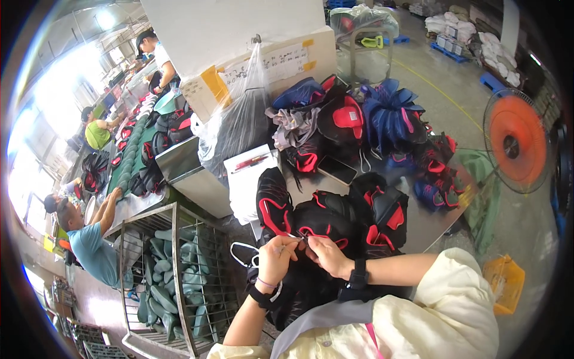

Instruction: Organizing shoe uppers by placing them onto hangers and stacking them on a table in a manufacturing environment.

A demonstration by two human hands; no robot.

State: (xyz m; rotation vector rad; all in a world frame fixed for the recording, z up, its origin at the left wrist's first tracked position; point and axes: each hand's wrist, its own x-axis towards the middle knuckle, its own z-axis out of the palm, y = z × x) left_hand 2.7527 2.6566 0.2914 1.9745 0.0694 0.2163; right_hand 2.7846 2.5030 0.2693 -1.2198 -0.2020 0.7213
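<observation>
With both hands pinched at one spot on the black-and-red shoe upper (323, 224) held over the lap at the table (421, 224) edge, left hand (276, 256) fingers close on a thin tool (blade or needle, can't tell), right hand (326, 254) fingers grip the fabric; a slip could nick a finger or the material. Wire cart (173, 275) holds green lasts; the clear bag (239, 122) looks mostly empty.

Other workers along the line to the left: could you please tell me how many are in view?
3, maybe more hidden in the glare: one in a white top at the far end, one in a green top midway, one in a blue top nearest, reaching to the table.
</observation>
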